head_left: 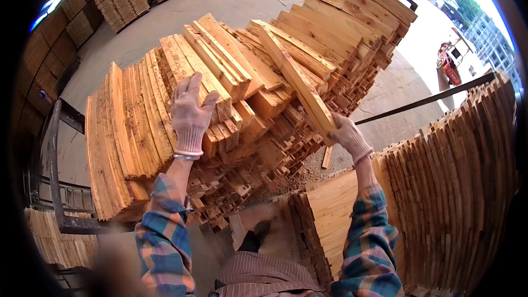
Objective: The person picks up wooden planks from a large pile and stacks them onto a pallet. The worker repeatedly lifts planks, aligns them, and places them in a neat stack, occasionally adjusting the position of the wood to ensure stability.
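Both my hands wear pale knitted gloves. My right hand (pixel 350 138) grips the near end of a wooden board (pixel 294 74), which slants away to the far left above the pile. Its far end lies over other boards. My left hand (pixel 191 111) rests on the stacked boards (pixel 132 115) at the left of the pile, its fingers stretched out and spread, holding nothing. Between my hands several loose boards (pixel 220 66) lie unevenly on top, their cut ends toward me. My right fingertips are partly hidden behind the board.
Thin boards stand in a tall stack (pixel 456 187) at my right, with a dark bar (pixel 429 105) reaching over it. A metal frame (pixel 56 159) borders the left side. Bundled wood (pixel 122 1) stands at the far left. A red vehicle (pixel 450 65) is outside at the right.
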